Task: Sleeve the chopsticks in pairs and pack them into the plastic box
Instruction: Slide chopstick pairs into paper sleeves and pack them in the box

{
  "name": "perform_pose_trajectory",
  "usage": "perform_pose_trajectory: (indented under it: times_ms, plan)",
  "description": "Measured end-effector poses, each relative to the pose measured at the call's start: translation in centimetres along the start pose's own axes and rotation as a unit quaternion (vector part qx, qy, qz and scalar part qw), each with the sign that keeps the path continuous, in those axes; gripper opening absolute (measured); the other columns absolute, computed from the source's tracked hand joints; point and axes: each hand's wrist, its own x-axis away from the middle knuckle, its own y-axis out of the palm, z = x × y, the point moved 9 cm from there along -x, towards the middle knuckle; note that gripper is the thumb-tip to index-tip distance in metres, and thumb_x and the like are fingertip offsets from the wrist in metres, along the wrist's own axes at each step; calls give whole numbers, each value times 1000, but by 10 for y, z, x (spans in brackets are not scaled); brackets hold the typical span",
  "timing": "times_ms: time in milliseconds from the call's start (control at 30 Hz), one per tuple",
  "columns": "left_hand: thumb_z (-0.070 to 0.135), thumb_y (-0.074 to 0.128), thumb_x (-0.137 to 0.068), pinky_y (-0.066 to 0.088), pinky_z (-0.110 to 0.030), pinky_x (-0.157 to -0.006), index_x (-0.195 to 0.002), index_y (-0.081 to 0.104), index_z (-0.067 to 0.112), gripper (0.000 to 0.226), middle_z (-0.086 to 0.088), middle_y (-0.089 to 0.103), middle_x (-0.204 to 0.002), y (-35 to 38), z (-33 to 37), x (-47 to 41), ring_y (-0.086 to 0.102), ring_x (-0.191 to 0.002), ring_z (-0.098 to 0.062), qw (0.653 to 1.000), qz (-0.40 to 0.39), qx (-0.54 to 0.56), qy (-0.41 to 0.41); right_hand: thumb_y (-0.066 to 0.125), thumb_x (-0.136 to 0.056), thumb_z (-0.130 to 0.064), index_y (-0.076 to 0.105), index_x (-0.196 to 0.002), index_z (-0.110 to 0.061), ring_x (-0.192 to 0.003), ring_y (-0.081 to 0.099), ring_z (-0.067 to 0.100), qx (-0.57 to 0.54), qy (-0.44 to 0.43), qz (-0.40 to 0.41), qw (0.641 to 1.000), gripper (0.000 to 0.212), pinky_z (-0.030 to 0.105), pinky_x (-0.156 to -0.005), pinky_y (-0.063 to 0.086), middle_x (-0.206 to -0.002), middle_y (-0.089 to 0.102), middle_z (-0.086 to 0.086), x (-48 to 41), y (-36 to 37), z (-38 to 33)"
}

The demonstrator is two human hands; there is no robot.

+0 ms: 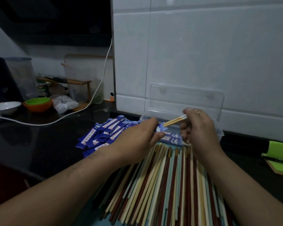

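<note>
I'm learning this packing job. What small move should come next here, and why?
Probably slide the pair of chopsticks deeper into the blue sleeve: the right hand grips their top ends, the left hand pinches the sleeve's mouth, and their gold ends stick out.

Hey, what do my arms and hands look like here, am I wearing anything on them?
Both are bare: no gloves on the left hand or right hand, and no sleeves, watch or bracelet in view. The left forearm has faint dark marks along it; the right forearm shows none.
</note>
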Motion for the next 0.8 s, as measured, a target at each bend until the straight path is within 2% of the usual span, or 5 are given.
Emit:
perform_pose_trajectory:
  times_ms: [233,467,600,700,800]
  plan:
    - [50,42,-108,43,-28,-71,-121,50,31,23,12,54,-103,-14,2,-8,54,-88,-4,999,26,-24,23,47,-107,-27,67,-97,-20,-54,44,14,51,-48,3,998,24,25,-46,36,-68,51,2,-7,-9,-13]
    - [47,42,-109,34,-36,-93,-140,52,34,35,10,48,-112,-39,27,-58,46,-103,-11,987,114,-101,59,55,-107,-27,65,-104,-14,-59,58,16,-49,-100,110,988,16,26,-49,46,-74,62,2,-14,-44,-32]
    - [42,42,-110,30,-36,-92,-143,50,34,35,7,48,-115,-22,35,-91,45,-105,-13,991,88,-84,61,48,-108,-31,67,-117,-22,-76,66,13,93,-116,193,970,22,36,-69,55,-93,70,-2,-18,-68,-33]
    - [39,43,-110,39,-40,-95,-141,51,33,32,4,47,-115,1,27,-108,48,-102,-17,997,42,-52,42,48,-107,-30,62,-129,-26,-100,61,13,204,-124,201,950,27,34,-88,50,-114,67,-6,-21,-74,-32]
    - [38,44,-110,46,-40,-92,-137,52,31,29,3,47,-115,17,21,-114,51,-96,-17,999,3,-2,33,50,-108,-25,56,-133,-24,-92,59,6,210,-104,210,949,26,22,-75,44,-106,60,-15,-23,-78,-25]
